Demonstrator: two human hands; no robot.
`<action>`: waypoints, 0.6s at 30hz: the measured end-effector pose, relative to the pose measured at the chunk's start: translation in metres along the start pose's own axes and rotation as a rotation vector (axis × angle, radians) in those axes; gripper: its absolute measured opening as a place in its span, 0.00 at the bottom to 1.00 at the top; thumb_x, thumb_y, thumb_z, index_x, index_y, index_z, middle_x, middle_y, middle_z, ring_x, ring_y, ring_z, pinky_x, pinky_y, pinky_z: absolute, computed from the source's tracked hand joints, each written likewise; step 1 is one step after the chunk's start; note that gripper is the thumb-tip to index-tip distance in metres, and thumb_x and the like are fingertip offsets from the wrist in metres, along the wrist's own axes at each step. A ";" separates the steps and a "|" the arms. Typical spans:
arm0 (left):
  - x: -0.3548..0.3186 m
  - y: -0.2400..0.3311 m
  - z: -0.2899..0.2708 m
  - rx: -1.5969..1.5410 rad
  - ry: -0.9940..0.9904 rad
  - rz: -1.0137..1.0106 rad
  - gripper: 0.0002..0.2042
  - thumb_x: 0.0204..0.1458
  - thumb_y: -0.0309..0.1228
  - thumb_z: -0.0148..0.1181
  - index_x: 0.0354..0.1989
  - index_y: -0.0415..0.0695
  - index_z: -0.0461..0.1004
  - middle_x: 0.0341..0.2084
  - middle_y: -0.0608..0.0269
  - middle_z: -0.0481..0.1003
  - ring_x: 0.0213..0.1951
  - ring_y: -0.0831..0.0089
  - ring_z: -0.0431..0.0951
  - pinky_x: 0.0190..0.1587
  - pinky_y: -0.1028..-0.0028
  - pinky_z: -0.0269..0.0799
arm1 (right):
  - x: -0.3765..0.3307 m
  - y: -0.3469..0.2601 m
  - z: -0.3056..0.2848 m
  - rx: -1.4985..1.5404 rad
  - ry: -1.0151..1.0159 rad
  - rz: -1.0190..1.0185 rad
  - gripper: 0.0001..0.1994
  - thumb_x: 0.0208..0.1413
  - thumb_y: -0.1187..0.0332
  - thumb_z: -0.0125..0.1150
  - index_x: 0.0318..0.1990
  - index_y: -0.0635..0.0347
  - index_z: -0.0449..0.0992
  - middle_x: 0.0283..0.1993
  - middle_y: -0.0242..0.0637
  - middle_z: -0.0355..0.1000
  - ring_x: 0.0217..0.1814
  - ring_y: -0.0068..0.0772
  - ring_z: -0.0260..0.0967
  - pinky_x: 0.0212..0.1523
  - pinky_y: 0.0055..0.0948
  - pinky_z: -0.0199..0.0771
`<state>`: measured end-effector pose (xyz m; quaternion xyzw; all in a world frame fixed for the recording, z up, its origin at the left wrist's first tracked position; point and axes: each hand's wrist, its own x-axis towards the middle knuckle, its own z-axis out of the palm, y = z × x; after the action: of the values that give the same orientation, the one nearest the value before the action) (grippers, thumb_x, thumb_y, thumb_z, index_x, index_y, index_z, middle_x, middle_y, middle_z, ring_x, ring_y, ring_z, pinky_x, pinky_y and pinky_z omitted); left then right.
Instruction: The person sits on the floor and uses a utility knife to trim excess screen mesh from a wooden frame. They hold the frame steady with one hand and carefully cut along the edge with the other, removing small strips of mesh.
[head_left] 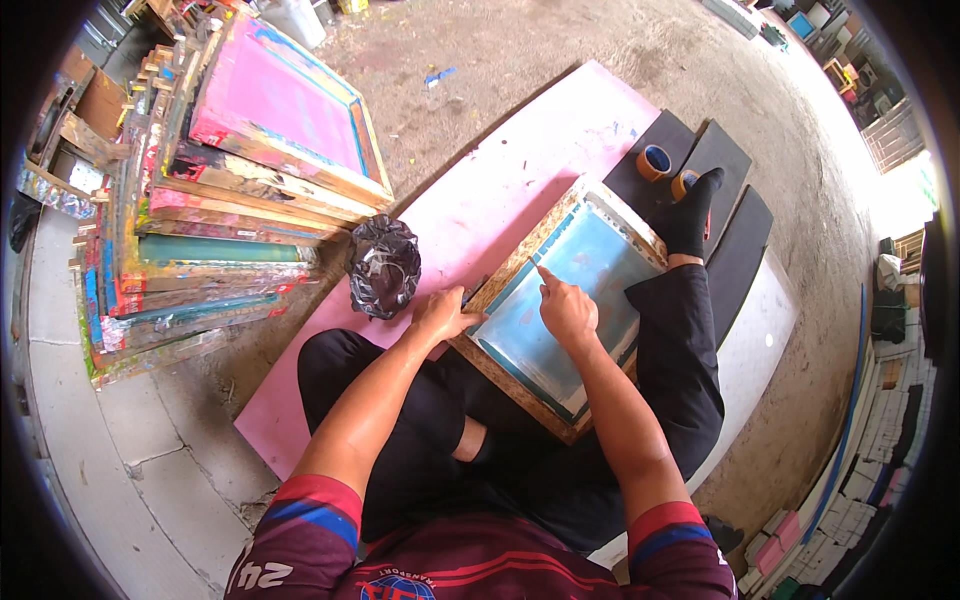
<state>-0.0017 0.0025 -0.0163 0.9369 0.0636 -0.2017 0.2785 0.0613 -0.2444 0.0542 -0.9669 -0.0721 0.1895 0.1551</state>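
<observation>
A wooden-framed printing screen [580, 285] with blue mesh lies tilted across my lap and legs. My left hand [443, 318] grips its left edge, the thumb over the wooden rim and the other fingers partly hidden. Over the mesh, my right hand [570, 308] stretches its index finger to the far left inner border, where the mesh meets the wood. Its other fingers are bent, and nothing shows in them. A crumpled black plastic bag [384, 267] sits just beyond my left hand.
Many paint-stained screens [290, 95] lean in a stack at the left. Under me is a pink board [480, 205]. Dark flat boards [742, 250] lie at the right, with an orange tape roll [653, 163] on one. My socked foot [688, 220] rests beside another roll.
</observation>
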 end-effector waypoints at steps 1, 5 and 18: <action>0.000 -0.002 0.002 0.004 0.017 0.010 0.38 0.49 0.61 0.72 0.49 0.34 0.75 0.45 0.32 0.80 0.51 0.35 0.80 0.52 0.45 0.76 | 0.000 -0.002 -0.001 -0.005 -0.011 0.001 0.21 0.71 0.61 0.52 0.69 0.38 0.73 0.43 0.51 0.83 0.47 0.56 0.82 0.48 0.51 0.82; 0.001 -0.004 0.006 0.007 0.003 0.025 0.38 0.50 0.61 0.72 0.50 0.33 0.74 0.45 0.32 0.80 0.51 0.35 0.80 0.51 0.45 0.76 | 0.001 -0.015 0.007 -0.131 -0.043 0.038 0.22 0.70 0.63 0.50 0.70 0.41 0.72 0.45 0.51 0.83 0.47 0.56 0.82 0.49 0.51 0.82; 0.001 0.001 0.009 0.021 0.040 -0.004 0.38 0.50 0.59 0.73 0.51 0.32 0.74 0.46 0.32 0.80 0.52 0.36 0.80 0.53 0.48 0.75 | 0.014 0.009 0.026 0.200 -0.028 -0.016 0.24 0.71 0.64 0.50 0.73 0.44 0.68 0.45 0.56 0.82 0.50 0.59 0.81 0.52 0.53 0.81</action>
<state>-0.0042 -0.0033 -0.0233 0.9434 0.0690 -0.1841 0.2671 0.0651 -0.2427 0.0233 -0.9432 -0.0626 0.2079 0.2513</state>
